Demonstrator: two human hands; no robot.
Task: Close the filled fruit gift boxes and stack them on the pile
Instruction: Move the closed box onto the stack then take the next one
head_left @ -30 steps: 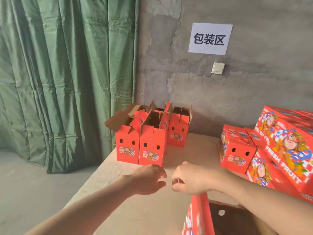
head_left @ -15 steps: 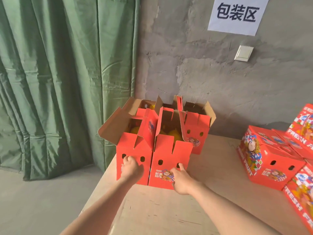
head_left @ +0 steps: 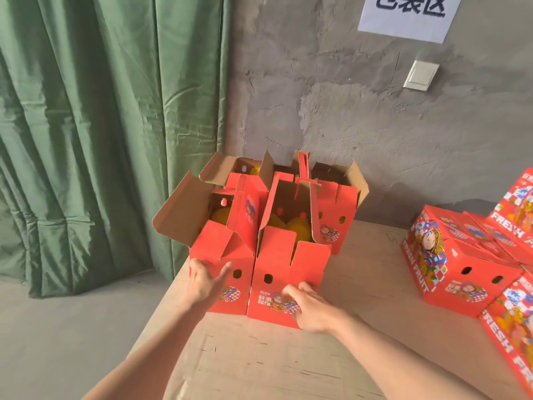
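Gift boxes (head_left: pixel 285 264), open-flapped red cardboard; left hand (head_left: pixel 203 284), right hand (head_left: pixel 310 308) rest unclenched on fronts.

1. Both bare forearms stretch forward, side by side.
2. The left hand (head_left: pixel 206 281) has its palm facing forward, fingers straight and spread.
3. The right hand (head_left: pixel 310 308) is knuckles-up with fingers bent; any grip is unclear.

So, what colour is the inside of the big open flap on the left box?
Plain brown cardboard on the open flap; the head view shows it.
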